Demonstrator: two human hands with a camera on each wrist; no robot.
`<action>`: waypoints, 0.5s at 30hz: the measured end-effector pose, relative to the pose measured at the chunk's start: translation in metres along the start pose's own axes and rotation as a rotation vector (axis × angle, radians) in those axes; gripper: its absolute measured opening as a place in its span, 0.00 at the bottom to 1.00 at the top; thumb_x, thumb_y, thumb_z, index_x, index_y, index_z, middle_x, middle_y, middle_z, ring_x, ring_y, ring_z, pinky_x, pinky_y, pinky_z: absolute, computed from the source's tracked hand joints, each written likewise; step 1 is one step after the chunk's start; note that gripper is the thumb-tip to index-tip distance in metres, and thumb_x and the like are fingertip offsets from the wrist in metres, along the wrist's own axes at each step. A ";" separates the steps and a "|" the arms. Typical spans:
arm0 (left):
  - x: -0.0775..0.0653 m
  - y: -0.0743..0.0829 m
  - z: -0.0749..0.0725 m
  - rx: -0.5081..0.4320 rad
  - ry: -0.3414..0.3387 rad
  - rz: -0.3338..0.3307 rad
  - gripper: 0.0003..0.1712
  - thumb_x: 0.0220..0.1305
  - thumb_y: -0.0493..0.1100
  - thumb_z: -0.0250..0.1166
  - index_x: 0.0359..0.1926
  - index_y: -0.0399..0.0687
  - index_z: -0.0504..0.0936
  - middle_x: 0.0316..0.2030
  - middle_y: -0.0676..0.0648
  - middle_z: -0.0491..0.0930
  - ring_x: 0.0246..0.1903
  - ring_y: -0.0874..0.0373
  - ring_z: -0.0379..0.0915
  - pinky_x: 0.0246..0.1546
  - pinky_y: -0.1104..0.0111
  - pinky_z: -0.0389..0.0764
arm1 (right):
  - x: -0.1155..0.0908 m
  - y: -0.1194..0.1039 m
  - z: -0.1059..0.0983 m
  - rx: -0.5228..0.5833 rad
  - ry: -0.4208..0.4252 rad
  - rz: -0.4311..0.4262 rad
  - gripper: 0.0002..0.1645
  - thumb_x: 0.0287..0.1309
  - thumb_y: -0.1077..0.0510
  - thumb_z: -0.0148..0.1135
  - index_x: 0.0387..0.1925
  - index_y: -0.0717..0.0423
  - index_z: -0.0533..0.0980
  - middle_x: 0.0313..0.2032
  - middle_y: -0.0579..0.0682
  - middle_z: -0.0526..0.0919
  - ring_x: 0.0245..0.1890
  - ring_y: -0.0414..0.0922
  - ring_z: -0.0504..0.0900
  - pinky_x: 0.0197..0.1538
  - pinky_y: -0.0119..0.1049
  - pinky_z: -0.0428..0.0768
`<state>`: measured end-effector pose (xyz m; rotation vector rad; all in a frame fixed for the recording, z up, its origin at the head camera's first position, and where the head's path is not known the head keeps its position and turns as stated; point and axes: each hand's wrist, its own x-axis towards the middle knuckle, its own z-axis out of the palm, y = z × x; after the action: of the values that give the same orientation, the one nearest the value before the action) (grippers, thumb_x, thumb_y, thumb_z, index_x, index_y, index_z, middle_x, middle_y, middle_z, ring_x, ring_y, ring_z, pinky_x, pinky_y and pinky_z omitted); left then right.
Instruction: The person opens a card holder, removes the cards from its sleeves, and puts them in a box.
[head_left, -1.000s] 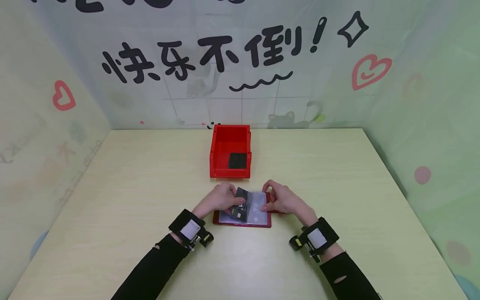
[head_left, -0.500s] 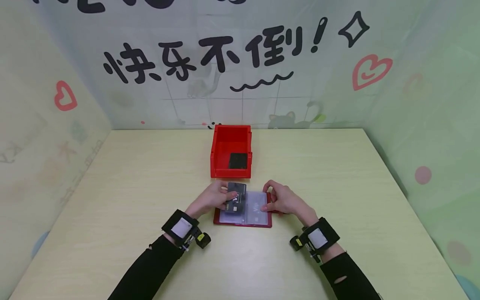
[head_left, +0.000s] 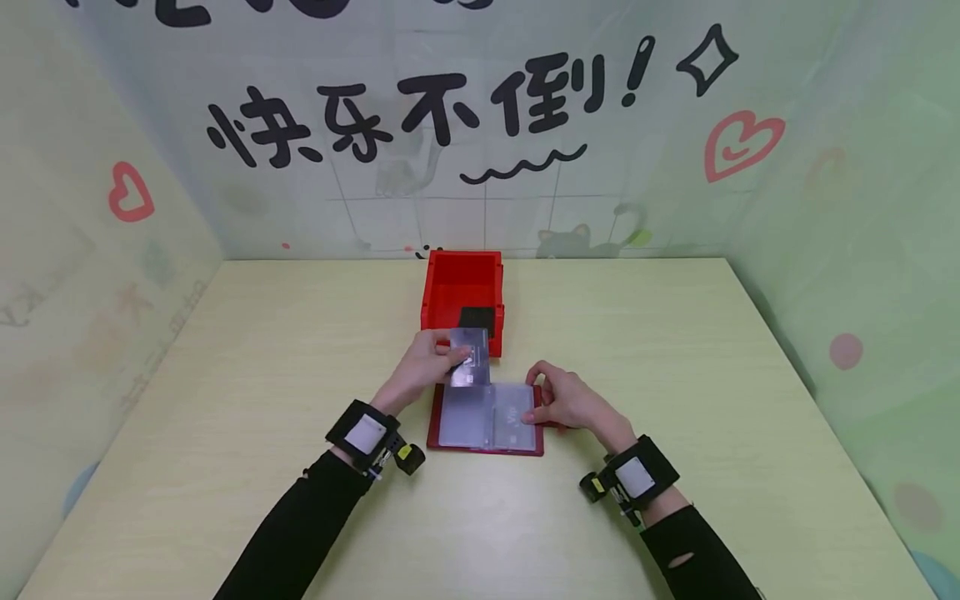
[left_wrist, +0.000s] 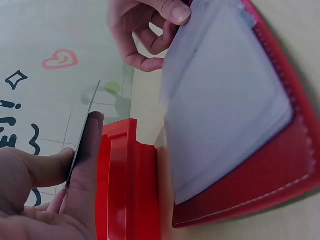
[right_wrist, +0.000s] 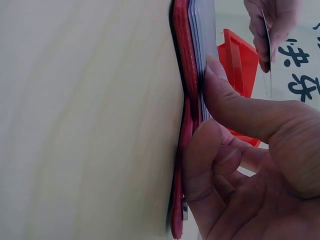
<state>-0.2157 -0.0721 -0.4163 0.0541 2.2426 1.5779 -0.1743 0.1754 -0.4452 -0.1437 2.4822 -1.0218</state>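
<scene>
My left hand (head_left: pixel 426 365) pinches a thin card (head_left: pixel 470 358) between thumb and fingers, above the far edge of a red card holder (head_left: pixel 434 429). In the left wrist view the card (left_wrist: pixel 86 127) appears edge-on. The card holder lies open on the table, its clear plastic sleeves (head_left: pixel 465 418) facing up. At its right edge, my right hand (head_left: pixel 564 398) grips it. In the right wrist view the thumb (right_wrist: pixel 225 95) presses on the stacked sleeves, and the other fingers curl by the red cover (right_wrist: pixel 185 60).
Just beyond the card holder stands a red plastic bin (head_left: pixel 461 275), partly covered by the left hand and card in the head view. A dark flat rectangular piece (head_left: pixel 477 317) lies in its near right part. Printed cloth walls (head_left: pixel 480 200) border the table (head_left: pixel 300 333).
The left hand has drawn the card out from over the left sleeve and moved it away toward the bin's front edge. The right hand has stayed at the card holder.
</scene>
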 end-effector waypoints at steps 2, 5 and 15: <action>0.005 0.005 -0.002 0.016 0.038 0.021 0.26 0.71 0.42 0.62 0.66 0.35 0.72 0.51 0.35 0.83 0.43 0.48 0.83 0.42 0.67 0.86 | 0.001 0.000 0.000 0.002 -0.002 -0.001 0.29 0.53 0.57 0.76 0.53 0.53 0.70 0.28 0.51 0.70 0.23 0.46 0.74 0.24 0.32 0.74; 0.012 0.013 -0.004 0.029 0.094 0.039 0.25 0.71 0.42 0.62 0.65 0.35 0.73 0.52 0.34 0.83 0.44 0.47 0.83 0.41 0.70 0.85 | 0.001 0.000 0.000 -0.001 -0.007 -0.007 0.29 0.53 0.57 0.76 0.53 0.53 0.70 0.27 0.51 0.70 0.23 0.45 0.74 0.24 0.32 0.74; 0.036 0.035 -0.002 0.138 0.188 0.050 0.30 0.73 0.45 0.60 0.70 0.39 0.67 0.59 0.36 0.79 0.51 0.45 0.80 0.54 0.58 0.84 | 0.001 -0.001 -0.001 -0.021 -0.011 0.011 0.30 0.54 0.57 0.75 0.54 0.53 0.70 0.29 0.52 0.71 0.23 0.45 0.75 0.25 0.31 0.75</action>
<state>-0.2564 -0.0522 -0.3940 -0.0004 2.5108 1.5068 -0.1756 0.1752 -0.4436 -0.1411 2.4818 -0.9879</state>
